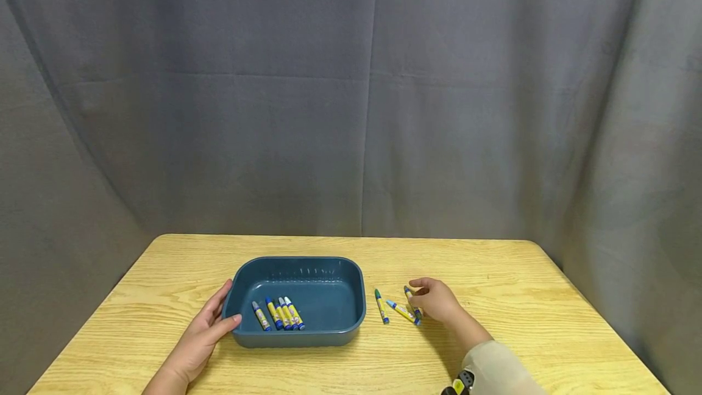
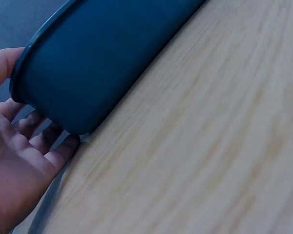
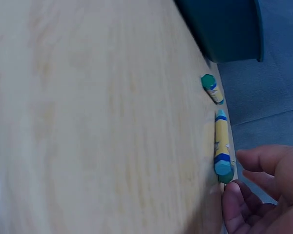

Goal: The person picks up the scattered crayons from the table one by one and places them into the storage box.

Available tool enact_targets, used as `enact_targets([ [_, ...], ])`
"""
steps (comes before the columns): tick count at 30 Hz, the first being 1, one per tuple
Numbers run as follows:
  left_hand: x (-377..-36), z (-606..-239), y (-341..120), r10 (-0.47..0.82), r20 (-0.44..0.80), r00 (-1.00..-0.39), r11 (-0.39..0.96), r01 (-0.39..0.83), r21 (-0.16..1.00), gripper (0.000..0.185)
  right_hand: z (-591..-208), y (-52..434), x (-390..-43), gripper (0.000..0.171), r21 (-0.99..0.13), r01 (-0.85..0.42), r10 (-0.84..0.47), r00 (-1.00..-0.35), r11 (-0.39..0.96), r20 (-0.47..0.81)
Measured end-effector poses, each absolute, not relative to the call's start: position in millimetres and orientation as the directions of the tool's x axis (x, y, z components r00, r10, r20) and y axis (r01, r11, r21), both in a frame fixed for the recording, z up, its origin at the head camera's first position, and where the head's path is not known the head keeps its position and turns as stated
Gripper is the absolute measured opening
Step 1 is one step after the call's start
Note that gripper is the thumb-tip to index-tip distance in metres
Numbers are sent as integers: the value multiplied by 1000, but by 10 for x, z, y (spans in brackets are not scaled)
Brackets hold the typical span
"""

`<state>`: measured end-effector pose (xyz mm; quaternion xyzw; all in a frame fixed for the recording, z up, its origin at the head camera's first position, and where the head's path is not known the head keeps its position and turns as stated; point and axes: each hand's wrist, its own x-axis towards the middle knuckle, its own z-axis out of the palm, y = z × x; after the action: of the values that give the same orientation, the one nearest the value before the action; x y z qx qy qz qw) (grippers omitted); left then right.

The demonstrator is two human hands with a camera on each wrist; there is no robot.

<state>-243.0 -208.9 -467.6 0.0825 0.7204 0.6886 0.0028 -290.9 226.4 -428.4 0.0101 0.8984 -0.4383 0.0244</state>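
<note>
Bare worktop (image 1: 521, 273) lies open right of the crayons (image 1: 397, 308); the tray (image 1: 300, 337) walls block passage to their left.

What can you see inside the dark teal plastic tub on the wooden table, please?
Inside the dark teal plastic tub, four yellow-wrapped crayons lie side by side on the floor near the front wall. The near wall hides the strip of floor directly behind it, so anything there cannot be seen.
</note>
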Motion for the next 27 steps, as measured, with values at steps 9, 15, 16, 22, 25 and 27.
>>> enact_targets([
  [9,-2426,-4668,-2091,118,94,-989,47,100,994,76,-4298,2221,-2916,49,-702,19,4,-1000,711,-24],
  [15,-2423,-4666,-2087,115,85,-990,53,92,994,76,-4299,2207,-2920,46,-690,9,3,-1000,724,-10],
  [16,-2422,-4666,-2087,114,86,-990,53,93,994,76,-4299,2208,-2923,47,-691,11,6,-1000,723,-9],
  [22,-2416,-4664,-2084,112,87,-990,56,94,994,75,-4264,2230,-2926,45,-758,36,5,-999,652,-43],
  [25,-2413,-4657,-2083,108,81,-991,59,88,994,75,-4217,2230,-2947,44,-816,45,-4,-998,576,-58],
  [27,-2411,-4652,-2081,106,78,-991,62,85,994,75,-4169,2218,-2965,44,-852,52,-15,-997,520,-70],
])
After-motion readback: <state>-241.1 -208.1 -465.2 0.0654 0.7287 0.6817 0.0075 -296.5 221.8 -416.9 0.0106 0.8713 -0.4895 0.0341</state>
